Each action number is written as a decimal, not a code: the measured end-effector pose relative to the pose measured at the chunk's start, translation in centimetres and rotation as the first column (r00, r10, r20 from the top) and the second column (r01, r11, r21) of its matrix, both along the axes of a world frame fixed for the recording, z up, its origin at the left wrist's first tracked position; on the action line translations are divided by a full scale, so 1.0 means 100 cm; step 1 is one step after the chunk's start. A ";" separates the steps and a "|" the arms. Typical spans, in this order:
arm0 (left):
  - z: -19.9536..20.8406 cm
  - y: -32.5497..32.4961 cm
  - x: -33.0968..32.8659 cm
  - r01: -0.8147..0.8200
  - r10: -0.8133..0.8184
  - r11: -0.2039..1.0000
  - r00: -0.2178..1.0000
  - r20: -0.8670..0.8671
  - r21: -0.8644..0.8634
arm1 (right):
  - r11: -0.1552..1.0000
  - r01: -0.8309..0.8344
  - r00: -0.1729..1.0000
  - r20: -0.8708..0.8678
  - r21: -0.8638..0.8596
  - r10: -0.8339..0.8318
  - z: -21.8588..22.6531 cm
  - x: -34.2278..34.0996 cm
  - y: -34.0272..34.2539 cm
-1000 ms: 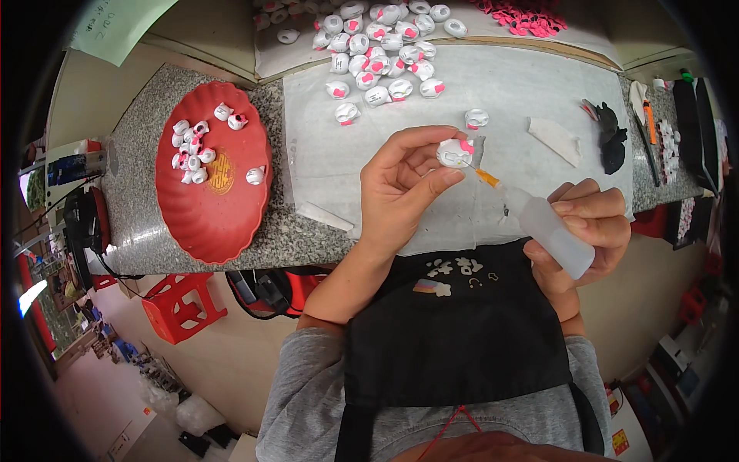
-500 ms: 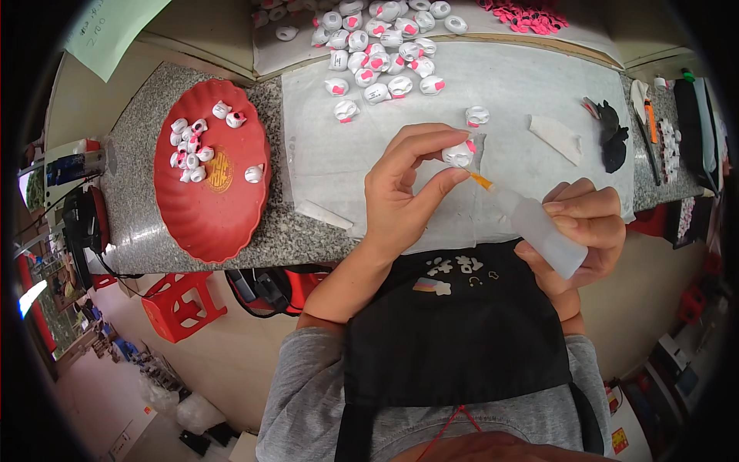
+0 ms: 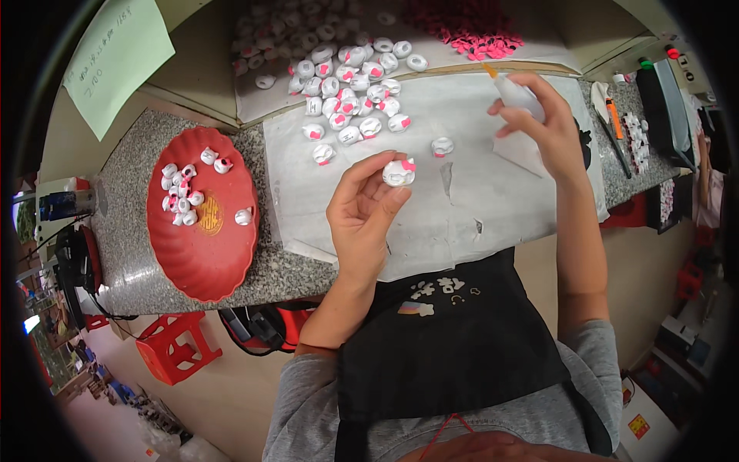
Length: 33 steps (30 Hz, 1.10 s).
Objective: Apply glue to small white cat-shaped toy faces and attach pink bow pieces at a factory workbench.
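Observation:
Between the thumb and fingers of my left hand (image 3: 358, 215) is a small white figure head (image 3: 398, 174) with a pink bow on its upper right, held above the white paper sheet (image 3: 493, 204). My right hand (image 3: 548, 127) grips a translucent white squeeze bottle (image 3: 519, 97), its orange nozzle pointing up and away, over the far right part of the sheet. A single white piece with pink (image 3: 443, 146) lies between my two hands. Many similar white heads (image 3: 350, 135) are spread beyond my left hand. Farther back, past the bottle's tip, is a heap of pink bows (image 3: 490, 48).
A red scalloped plate (image 3: 212, 277) with several white heads stands at the left on the speckled counter (image 3: 127, 192). To the right lie an orange-handled tool (image 3: 613, 115) and a dark thin tool (image 3: 613, 145). A green note (image 3: 119, 65) hangs at the upper left. Red stools (image 3: 177, 350) stand below.
My right hand has carried the squeeze bottle away from the white head, up and to the far side, and turned its nozzle upward. My left hand still holds the head. The view has shifted.

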<state>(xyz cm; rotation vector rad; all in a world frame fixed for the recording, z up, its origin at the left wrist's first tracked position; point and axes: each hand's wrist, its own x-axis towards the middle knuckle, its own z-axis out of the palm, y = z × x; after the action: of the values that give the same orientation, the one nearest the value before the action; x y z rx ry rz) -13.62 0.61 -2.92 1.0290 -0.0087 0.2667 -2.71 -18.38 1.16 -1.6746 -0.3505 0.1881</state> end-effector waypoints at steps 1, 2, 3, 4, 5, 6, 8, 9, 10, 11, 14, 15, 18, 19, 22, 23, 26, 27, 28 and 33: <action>0.001 0.000 0.000 0.003 -0.003 1.000 1.000 -0.012 -0.001 | 1.000 -0.012 1.000 0.007 -0.019 0.013 -0.005 0.016 0.003; 0.002 -0.001 0.000 0.001 -0.001 1.000 0.999 -0.034 -0.010 | 0.995 0.025 0.999 0.035 -0.093 -0.022 -0.011 0.033 0.006; 0.003 -0.003 0.000 0.006 -0.006 1.000 1.000 -0.018 -0.010 | 0.984 0.066 0.996 0.066 -0.163 -0.056 -0.016 0.049 0.009; 0.003 -0.003 0.001 0.010 -0.011 1.000 1.000 -0.025 -0.015 | 0.985 0.071 0.995 0.080 -0.160 -0.058 -0.022 0.064 0.015; 0.003 -0.003 0.001 0.010 -0.011 1.000 0.999 -0.033 -0.020 | 0.885 0.225 0.939 0.332 -0.408 -0.086 -0.027 0.078 0.023; 0.004 -0.004 0.002 0.012 -0.013 1.000 0.999 -0.039 -0.025 | 0.706 0.420 0.827 0.560 -0.570 -0.039 -0.029 0.087 0.029; 0.002 -0.003 0.001 0.009 -0.010 0.999 0.999 -0.039 -0.033 | 0.664 0.446 0.820 0.571 -0.600 -0.035 -0.029 0.092 0.042; 0.001 -0.003 0.002 0.016 -0.018 0.999 0.999 -0.048 -0.046 | 0.612 0.474 0.817 0.576 -0.634 -0.036 -0.028 0.095 0.046; 0.001 -0.003 0.001 0.014 -0.017 0.998 0.998 -0.055 -0.055 | 0.566 0.465 0.839 0.543 -0.681 -0.037 -0.023 0.093 0.049; 0.000 -0.003 0.002 0.006 -0.008 0.999 0.999 -0.054 -0.054 | 0.571 0.461 0.839 0.544 -0.680 -0.030 -0.025 0.096 0.049; 0.001 -0.003 0.001 0.023 -0.026 0.998 0.998 -0.058 -0.054 | 0.579 0.427 0.804 0.585 -0.695 0.109 -0.034 0.108 0.039; 0.002 -0.003 0.000 0.031 -0.034 0.998 0.998 -0.061 -0.053 | 0.570 0.386 0.804 0.567 -0.725 0.176 -0.034 0.110 0.037; 0.002 -0.003 0.001 0.041 -0.043 0.999 0.997 -0.059 -0.022 | 0.584 0.336 0.799 0.552 -0.739 0.238 -0.035 0.114 0.033; 0.001 -0.002 0.002 0.028 -0.028 1.000 0.998 -0.057 0.008 | 0.614 0.314 0.796 0.554 -0.724 0.246 -0.033 0.113 0.035; 0.003 -0.002 0.002 0.020 -0.024 0.998 0.996 -0.084 -0.052 | 0.779 0.341 0.823 0.568 -0.526 0.024 -0.024 0.092 0.031; 0.002 -0.002 0.002 0.011 -0.015 0.999 0.996 -0.088 -0.049 | 0.855 0.207 0.917 0.399 -0.476 0.000 -0.015 0.079 0.031; -0.001 -0.002 0.003 0.020 -0.023 0.999 0.998 -0.064 -0.039 | 0.991 -0.097 0.995 0.028 -0.090 0.100 -0.005 0.027 0.025; -0.001 -0.003 0.002 0.055 -0.058 0.997 0.997 -0.048 -0.055 | 0.992 -0.124 0.991 -0.047 -0.040 0.122 -0.002 0.007 0.028; 0.000 -0.004 0.003 0.094 -0.097 0.993 0.995 -0.031 -0.071 | 0.990 -0.142 0.982 -0.120 0.012 0.142 0.001 -0.010 0.033; 0.003 -0.011 0.003 0.193 -0.193 0.981 0.981 0.032 0.006 | 0.982 -0.062 0.967 -0.234 0.180 0.104 -0.015 -0.048 0.040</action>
<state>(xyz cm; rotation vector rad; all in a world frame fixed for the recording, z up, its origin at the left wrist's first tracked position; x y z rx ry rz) -13.36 -0.46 -2.59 1.0186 -0.1377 0.1069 -7.53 -14.33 -0.39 -1.4485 -0.2453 0.4102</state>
